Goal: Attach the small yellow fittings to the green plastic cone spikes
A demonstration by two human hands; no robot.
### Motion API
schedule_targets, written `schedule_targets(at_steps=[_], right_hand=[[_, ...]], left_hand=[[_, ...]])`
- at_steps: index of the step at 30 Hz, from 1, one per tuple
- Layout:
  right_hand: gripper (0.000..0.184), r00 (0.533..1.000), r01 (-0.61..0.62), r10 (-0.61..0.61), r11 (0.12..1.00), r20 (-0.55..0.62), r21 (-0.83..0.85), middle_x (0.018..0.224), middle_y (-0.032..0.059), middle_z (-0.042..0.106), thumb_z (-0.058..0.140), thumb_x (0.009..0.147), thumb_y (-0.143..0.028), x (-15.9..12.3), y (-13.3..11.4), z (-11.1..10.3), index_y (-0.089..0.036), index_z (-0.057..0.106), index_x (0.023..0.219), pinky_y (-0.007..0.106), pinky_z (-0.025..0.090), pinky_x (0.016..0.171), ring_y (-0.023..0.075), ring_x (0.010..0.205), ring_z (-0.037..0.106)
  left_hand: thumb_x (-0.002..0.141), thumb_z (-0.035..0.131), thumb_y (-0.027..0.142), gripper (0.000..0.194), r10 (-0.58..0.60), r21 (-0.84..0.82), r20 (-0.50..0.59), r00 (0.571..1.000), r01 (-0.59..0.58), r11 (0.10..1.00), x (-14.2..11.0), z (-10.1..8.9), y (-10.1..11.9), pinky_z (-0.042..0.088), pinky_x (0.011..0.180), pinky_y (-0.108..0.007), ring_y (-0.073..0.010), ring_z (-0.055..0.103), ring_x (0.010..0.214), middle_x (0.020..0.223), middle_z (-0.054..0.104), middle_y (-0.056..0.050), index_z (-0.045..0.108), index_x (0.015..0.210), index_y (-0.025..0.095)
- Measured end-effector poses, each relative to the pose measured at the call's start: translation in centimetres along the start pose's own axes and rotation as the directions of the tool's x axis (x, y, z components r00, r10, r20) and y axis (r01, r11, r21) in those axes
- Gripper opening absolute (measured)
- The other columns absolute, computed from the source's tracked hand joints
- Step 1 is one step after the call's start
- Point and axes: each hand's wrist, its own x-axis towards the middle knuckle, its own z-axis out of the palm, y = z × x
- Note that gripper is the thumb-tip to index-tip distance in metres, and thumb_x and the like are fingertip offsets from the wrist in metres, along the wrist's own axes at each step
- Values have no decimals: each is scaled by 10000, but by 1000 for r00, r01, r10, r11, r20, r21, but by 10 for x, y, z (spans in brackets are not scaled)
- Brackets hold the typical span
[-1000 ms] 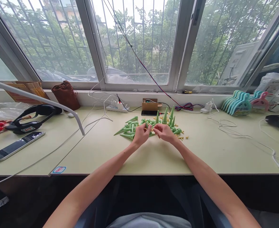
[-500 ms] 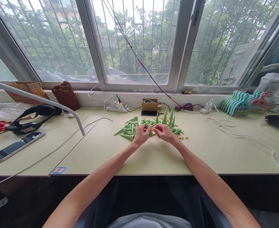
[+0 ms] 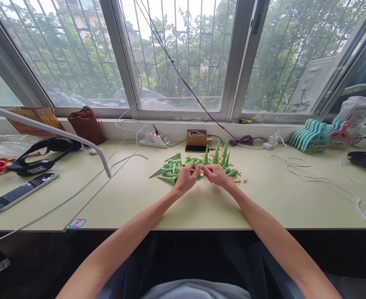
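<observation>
Pale surface [image 3: 185, 214], bare along your near edge, with a small sticker [image 3: 77, 223] off to the left. Past that, your hands meet over the near side of a messy pile. Your fingertips have just closed up on each other, so there's barely a gap between them now; looks like close two-handed work on something small.

Left hand [image 3: 186, 178]: clamped on a green piece [image 3: 194, 164], mostly hidden by your fingers. Right hand [image 3: 216, 174]: fingers drawn together at the left one's tips; can't tell if anything is pinched there.

Around and behind them, the cones [image 3: 216, 154]: matte green, long tapered points, wider collared ends. Left ones lie flat, pointing different ways; several stand upright, points up, behind your right hand. Yellow bits [image 3: 245, 180], small and thin, are scattered to the right and among the cones; some look attached at cone ends, too small to be sure.

Farther back: black phone [image 3: 196, 148] lying flat, brown carton [image 3: 192, 140] just behind, power strip [image 3: 154, 143] to the left, then the barred window [image 3: 183, 62] with trees outside.
</observation>
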Motion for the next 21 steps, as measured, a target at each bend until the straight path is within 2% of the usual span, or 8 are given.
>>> schedule_targets(at_steps=[4,7,9,21], right_hand=[[397,999,25,-26,997,18,68,620,-1,621,485,909,-541,-1,-2,-1,-189,552,737,243,402,505,107,448,511],[306,998,41,-46,994,42,96,672,1,634,524,894,-477,-3,-4,-1,-189,588,815,250,424,518,110,468,528],[281,997,45,-50,994,50,99,651,-4,617,533,889,-446,-4,-5,-1,-188,583,790,254,425,520,111,468,525],[448,994,48,-58,994,93,99,449,-33,509,469,926,-500,-3,-1,-1,-194,487,599,233,374,504,96,418,447]], left_hand=[[895,484,547,434,-8,25,-49,999,9,1000,2,0,-3,305,447,-254,-105,414,415,464,453,29,491,647,192],[887,491,553,436,-27,20,-64,998,28,999,3,0,-6,297,445,-253,-104,409,412,464,449,31,501,643,191],[882,498,553,433,-37,15,-60,998,38,999,3,0,-6,300,447,-253,-105,418,412,467,453,30,509,646,190],[894,489,533,420,-28,22,-37,999,29,999,2,0,-4,294,434,-252,-108,424,391,447,441,34,493,648,193]])
